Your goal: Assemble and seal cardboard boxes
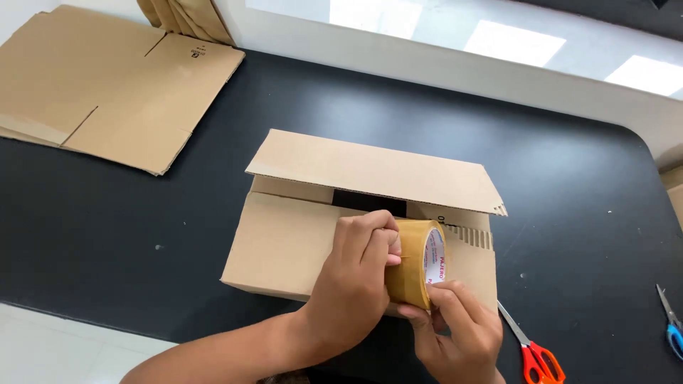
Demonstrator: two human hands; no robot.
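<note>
From my remote station I am watching two bare hands working a roll of brown packing tape point(415, 262) over a cardboard box point(284, 242) on a black worktop point(569, 213). The left hand point(356, 284) is reaching in from the lower left, forearm angling up across the near edge of the worktop, wrist slightly bent; its fingers are curling over the left face of the roll, with the fingertips pressing at the roll's outer band, so its grip is closing on the tape. The right hand point(455, 331) is coming in from below, knuckles toward the camera, thumb and fingers pinching the lower right rim of the roll, so that grip is also clamping the tape. The roll is standing on edge, held just above the box's near flap, right of centre. The box is sitting in the middle of the worktop with its far flap point(377, 171) lifting open and a dark gap showing between the flaps. Red-handled scissors point(533, 352) are lying on the worktop just right of the right hand, blue-handled scissors point(670, 323) are lying near the right edge, and flattened cardboard sheets point(114, 78) are lying well apart at the far left corner.
</note>
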